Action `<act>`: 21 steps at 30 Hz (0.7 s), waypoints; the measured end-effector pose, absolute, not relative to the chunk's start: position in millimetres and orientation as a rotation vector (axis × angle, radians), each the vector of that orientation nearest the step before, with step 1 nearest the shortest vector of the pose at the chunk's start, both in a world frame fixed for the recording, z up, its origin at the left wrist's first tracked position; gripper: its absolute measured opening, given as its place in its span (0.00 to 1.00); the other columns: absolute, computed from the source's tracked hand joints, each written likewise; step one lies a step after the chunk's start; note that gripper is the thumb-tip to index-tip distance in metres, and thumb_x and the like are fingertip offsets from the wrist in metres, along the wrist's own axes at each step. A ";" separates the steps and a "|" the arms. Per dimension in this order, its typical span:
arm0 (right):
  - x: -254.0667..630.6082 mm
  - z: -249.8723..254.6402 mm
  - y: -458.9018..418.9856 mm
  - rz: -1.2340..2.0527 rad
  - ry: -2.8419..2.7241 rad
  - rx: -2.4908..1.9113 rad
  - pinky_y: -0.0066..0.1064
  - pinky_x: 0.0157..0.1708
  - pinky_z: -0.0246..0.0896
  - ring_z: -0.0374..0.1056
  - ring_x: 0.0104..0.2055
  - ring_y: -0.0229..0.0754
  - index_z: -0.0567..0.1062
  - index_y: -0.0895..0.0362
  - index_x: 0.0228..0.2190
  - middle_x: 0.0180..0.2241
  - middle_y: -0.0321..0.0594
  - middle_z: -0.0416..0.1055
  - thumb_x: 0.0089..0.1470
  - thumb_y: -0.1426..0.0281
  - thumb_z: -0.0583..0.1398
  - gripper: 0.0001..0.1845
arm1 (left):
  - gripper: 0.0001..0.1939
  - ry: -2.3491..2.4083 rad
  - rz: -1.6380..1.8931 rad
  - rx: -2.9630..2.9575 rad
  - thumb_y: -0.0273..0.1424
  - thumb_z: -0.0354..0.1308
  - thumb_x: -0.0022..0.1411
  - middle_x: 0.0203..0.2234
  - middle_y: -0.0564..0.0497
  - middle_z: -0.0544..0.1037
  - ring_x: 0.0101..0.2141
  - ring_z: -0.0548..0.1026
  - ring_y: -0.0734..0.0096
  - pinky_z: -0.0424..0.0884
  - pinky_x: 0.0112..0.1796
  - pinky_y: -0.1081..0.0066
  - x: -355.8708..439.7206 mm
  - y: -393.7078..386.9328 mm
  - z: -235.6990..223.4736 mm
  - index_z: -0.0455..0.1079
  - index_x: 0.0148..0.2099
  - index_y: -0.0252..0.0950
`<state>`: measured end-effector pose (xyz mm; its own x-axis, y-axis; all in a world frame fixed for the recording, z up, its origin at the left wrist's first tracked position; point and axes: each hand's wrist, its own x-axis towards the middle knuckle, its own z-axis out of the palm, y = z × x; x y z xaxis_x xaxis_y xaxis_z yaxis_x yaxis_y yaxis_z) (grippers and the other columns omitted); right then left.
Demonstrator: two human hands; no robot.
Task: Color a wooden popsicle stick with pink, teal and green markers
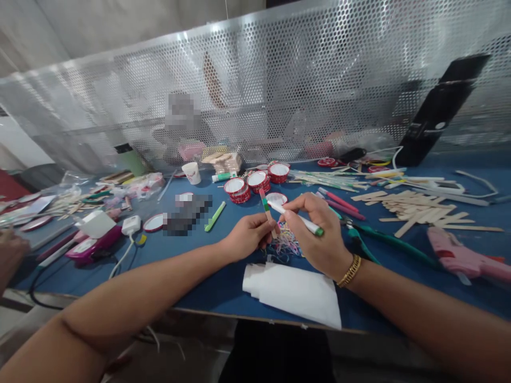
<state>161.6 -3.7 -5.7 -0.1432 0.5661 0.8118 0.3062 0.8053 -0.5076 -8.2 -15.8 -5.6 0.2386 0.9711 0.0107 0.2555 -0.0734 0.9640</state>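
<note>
My left hand (253,234) is closed around the lower part of a wooden craft stick (268,214), whose upper end is coloured red and green. In my right hand (319,231) is a white marker (300,219) with a green end cap, its tip side at the stick's coloured part. Beneath both hands lies a tangle of multicoloured thread (288,239). Nearer the table edge rests a folded white sheet (293,292). Just beyond the hands stand small red-patterned round tins (258,182) with white tops.
Loose craft sticks (417,210), teal-handled pliers (395,242) and a pink glue gun (459,255) lie to the right. A paper cup (192,173) and green marker (215,216) are left of centre. A perforated metal screen (255,96) closes the back. Another person's hand (11,252) shows far left.
</note>
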 end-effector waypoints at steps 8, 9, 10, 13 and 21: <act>163.5 -4.6 -1.9 0.259 -1.722 -0.666 0.40 0.42 0.58 0.67 0.36 0.42 0.72 0.54 0.31 0.30 0.35 0.72 0.58 0.72 0.57 0.04 | 0.21 1.184 0.916 1.535 0.50 0.56 0.60 0.17 0.58 0.66 0.17 0.62 0.80 0.55 0.19 0.77 -9.5 -15.3 -7.8 0.66 0.30 0.35; 163.8 -4.0 -2.0 0.261 -1.721 -0.670 0.40 0.42 0.58 0.67 0.36 0.42 0.72 0.54 0.31 0.30 0.35 0.72 0.58 0.72 0.57 0.04 | 0.21 1.183 0.910 1.534 0.50 0.56 0.60 0.17 0.58 0.66 0.17 0.62 0.80 0.55 0.19 0.77 -9.6 -15.4 -8.0 0.66 0.30 0.35; 164.1 -3.4 -2.2 0.265 -1.721 -0.675 0.40 0.42 0.58 0.67 0.35 0.42 0.72 0.54 0.31 0.30 0.35 0.72 0.58 0.72 0.57 0.04 | 0.21 1.181 0.905 1.535 0.50 0.56 0.60 0.17 0.58 0.66 0.17 0.62 0.80 0.55 0.19 0.77 -9.7 -15.6 -8.1 0.67 0.30 0.35; 164.7 -2.2 -2.6 0.265 -1.726 -0.687 0.40 0.41 0.58 0.67 0.35 0.42 0.72 0.54 0.32 0.30 0.36 0.72 0.58 0.71 0.57 0.04 | 0.21 1.181 0.898 1.555 0.50 0.55 0.61 0.18 0.58 0.66 0.17 0.63 0.80 0.56 0.19 0.77 -10.0 -15.9 -8.3 0.66 0.30 0.36; 162.5 -5.6 -3.5 0.280 -1.751 -0.683 0.40 0.42 0.58 0.67 0.36 0.43 0.72 0.53 0.32 0.30 0.36 0.72 0.58 0.71 0.57 0.04 | 0.21 1.169 0.908 1.534 0.50 0.56 0.60 0.18 0.58 0.67 0.17 0.63 0.80 0.56 0.19 0.77 -9.8 -15.9 -8.5 0.65 0.28 0.36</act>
<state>162.5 -3.5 -5.6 -0.1524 0.5779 0.8018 0.2993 0.8001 -0.5198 -9.8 -15.9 -8.5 0.2609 0.9654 0.0053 0.2436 -0.0711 0.9673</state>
